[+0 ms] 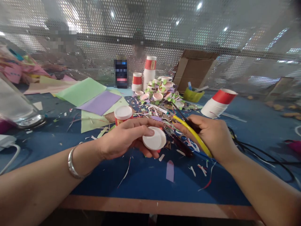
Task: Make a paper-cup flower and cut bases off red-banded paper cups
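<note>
My left hand (124,135) pinches a small white paper-cup bottom (152,140), with a second round white edge showing behind it. The thumb presses on its face and the fingers curl underneath. Over to the right, my right hand (209,131) is closed around a yellow-handled tool (194,133) with a thin dark tip; its exact kind is hard to make out. A red-and-white paper cup (123,113) stands upside down just beyond my left hand. Paper scraps and strips (185,141) lie between and beyond both hands, beside a dark object that is partly hidden.
Behind the scraps rises a pile of decorated cup bottoms (162,89), beside a tall cup stack (150,72). A tilted cup stack (218,103) and a yellow-green container (193,94) are at right. Coloured paper sheets (82,91) and a clear vessel (18,103) lie left; black cables (263,150) run right.
</note>
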### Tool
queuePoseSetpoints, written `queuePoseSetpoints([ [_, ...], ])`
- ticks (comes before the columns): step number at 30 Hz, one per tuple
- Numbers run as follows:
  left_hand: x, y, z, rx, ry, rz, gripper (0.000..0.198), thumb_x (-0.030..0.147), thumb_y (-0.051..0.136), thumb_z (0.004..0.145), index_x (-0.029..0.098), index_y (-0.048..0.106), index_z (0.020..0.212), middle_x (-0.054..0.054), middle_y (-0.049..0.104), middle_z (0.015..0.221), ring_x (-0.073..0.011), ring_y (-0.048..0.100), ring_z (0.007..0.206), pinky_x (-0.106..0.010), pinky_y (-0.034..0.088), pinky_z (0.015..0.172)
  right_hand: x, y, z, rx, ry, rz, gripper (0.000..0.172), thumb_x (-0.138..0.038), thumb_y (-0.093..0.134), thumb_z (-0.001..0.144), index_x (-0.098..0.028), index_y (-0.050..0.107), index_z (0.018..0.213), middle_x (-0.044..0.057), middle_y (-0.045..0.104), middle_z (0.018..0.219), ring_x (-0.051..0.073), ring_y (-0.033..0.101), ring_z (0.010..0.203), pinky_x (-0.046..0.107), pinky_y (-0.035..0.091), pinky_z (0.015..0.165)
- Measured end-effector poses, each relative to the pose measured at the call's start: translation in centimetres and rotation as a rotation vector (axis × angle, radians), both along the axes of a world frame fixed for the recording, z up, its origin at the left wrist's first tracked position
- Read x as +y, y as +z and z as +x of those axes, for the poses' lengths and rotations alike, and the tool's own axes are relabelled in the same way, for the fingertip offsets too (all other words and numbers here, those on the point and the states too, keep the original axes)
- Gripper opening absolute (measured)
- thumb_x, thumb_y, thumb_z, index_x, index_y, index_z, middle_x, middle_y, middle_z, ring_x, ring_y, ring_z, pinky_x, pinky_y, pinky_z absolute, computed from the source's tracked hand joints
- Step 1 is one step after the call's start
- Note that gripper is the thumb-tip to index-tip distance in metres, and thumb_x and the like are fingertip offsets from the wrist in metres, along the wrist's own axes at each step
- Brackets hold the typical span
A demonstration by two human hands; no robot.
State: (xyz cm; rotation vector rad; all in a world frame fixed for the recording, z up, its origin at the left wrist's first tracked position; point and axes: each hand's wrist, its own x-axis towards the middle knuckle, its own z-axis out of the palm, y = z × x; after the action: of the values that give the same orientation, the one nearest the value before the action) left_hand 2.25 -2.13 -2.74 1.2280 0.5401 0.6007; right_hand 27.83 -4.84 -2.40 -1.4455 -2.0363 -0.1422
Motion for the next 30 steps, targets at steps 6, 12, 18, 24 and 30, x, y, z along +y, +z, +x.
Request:
queuePoseSetpoints([
  [6,-0.3,0.3,-0.9,0.467,0.161,0.612,0.025,0.03,0.058,0.096,0.018,0.072,0.113,-0.004,0.072,0.072,-0.0151,0.066,0.052,-0.022,0.045,0.048,0.3,-0.1,0.1,-0.023,0.01,-0.063,0.051,-0.054,0.06,0.096,-0.024,0.036,0.061,-0.006,0.032,0.054,0.011,0.03,0.053,0.028,0.024,0.048],
  [12,-1.2,1.5,-1.4,0.634,0.285,1.126,0.02,0.029,0.066,0.091,0.018,0.08,0.1,-0.005,0.073,0.076,-0.0141,0.054,0.057,-0.026,0.035,0.056,0.4,-0.2,0.3,-0.038,0.011,-0.073,0.05,-0.055,0.058,0.097,-0.023,0.041,0.063,-0.004,0.035,0.057,0.011,0.033,0.055,0.028,0.028,0.049],
  [18,1.1,3.3,-3.6,0.531,0.823,1.176,0.042,0.032,0.074,0.086,0.022,0.066,0.126,-0.008,0.063,0.118,-0.0226,0.06,0.093,-0.035,0.049,0.082,1.1,-1.0,0.7,-0.023,0.036,-0.008,0.054,-0.064,0.054,0.096,-0.022,0.046,0.063,-0.005,0.04,0.055,0.011,0.037,0.051,0.025,0.029,0.047],
  [24,3.8,2.3,-5.3,0.828,0.616,0.92,0.084,0.051,0.083,0.07,0.023,0.049,0.141,-0.015,0.059,0.134,-0.0334,0.061,0.115,-0.046,0.05,0.093,1.7,-1.4,0.9,-0.011,0.05,0.075,0.057,-0.065,0.058,0.092,-0.022,0.041,0.058,-0.007,0.034,0.052,0.009,0.033,0.049,0.024,0.025,0.045],
  [30,5.1,2.1,-6.3,0.858,0.325,0.752,0.071,0.039,0.088,0.057,0.022,0.058,0.119,-0.008,0.073,0.104,-0.0323,0.069,0.094,-0.041,0.051,0.079,1.4,-1.3,1.2,-0.014,0.046,0.064,0.054,-0.061,0.06,0.093,-0.021,0.044,0.06,-0.007,0.034,0.054,0.009,0.031,0.05,0.024,0.024,0.046],
])
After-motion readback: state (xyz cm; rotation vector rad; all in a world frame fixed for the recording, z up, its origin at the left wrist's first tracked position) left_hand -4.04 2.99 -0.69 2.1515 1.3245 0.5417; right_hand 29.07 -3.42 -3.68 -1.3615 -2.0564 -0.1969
